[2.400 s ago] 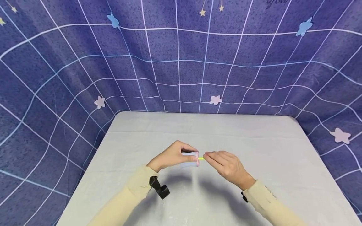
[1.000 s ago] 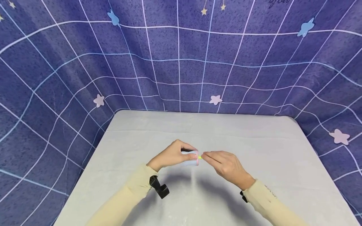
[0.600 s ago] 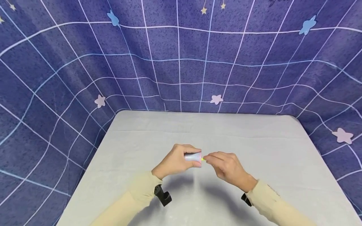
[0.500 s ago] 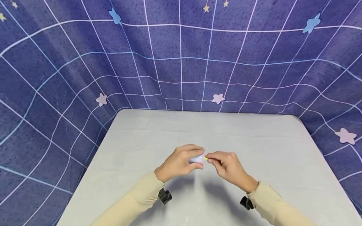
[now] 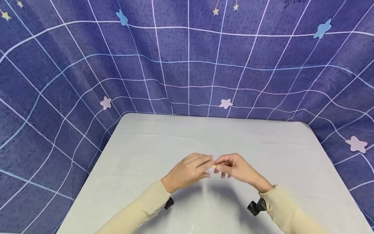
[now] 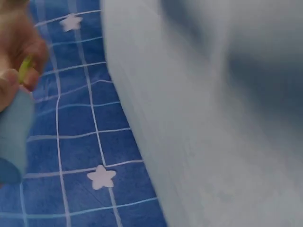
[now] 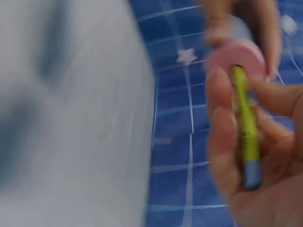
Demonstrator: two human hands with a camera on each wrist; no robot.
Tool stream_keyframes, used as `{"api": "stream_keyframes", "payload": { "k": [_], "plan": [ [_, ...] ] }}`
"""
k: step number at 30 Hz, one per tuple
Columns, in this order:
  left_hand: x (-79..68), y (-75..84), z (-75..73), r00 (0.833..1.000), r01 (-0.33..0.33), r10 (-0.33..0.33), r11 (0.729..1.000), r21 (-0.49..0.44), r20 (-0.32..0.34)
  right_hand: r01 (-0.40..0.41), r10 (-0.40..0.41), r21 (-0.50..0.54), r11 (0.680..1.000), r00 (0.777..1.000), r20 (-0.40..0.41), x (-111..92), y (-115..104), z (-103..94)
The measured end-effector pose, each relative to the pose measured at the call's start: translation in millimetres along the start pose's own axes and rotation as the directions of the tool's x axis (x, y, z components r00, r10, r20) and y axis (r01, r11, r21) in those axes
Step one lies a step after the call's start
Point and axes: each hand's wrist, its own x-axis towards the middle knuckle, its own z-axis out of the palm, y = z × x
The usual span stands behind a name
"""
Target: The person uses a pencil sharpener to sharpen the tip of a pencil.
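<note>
My left hand (image 5: 188, 171) grips a pale blue, tube-shaped pencil sharpener (image 7: 221, 56) with a pink end, held above the table. In the head view its fingers cover most of the sharpener; the left wrist view shows more of the blue body (image 6: 15, 130). A yellow-green pencil (image 7: 247, 125) with a grey-blue butt enters the hole in the pink end. The fingers of my right hand (image 5: 239, 168) pinch this pencil close to the sharpener, and its inserted tip is hidden. Only a bit of yellow shows between the hands in the head view.
A white-covered table (image 5: 152, 139) lies beneath both hands, which cast shadows on it. Behind and at the sides hangs a purple-blue curtain (image 5: 201, 74) with grid lines and stars. A black wrist camera (image 5: 257, 206) hangs under the right sleeve, another (image 5: 168, 203) under the left.
My left hand has rolled over the sharpener, covering more of it, and shifted slightly right. The right fingers, straighter before, now bend round the pencil; less pencil shows between the hands than at first.
</note>
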Motion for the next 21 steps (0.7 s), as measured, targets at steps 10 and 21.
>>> {"api": "stream_keyframes", "payload": {
  "k": [10,21],
  "plan": [
    [9.5,-15.4,-9.3,0.846,0.531,-0.417,0.704,-0.471,0.332,0.356,-0.766,-0.821,0.446,0.626,-0.145,-3,16,15.2],
    [16.6,-15.2,-16.1,0.637,0.758,-0.498,0.265,-0.596,0.588,0.415,-0.934,-0.901,0.125,0.357,0.035,1,13,16.1]
  ]
}}
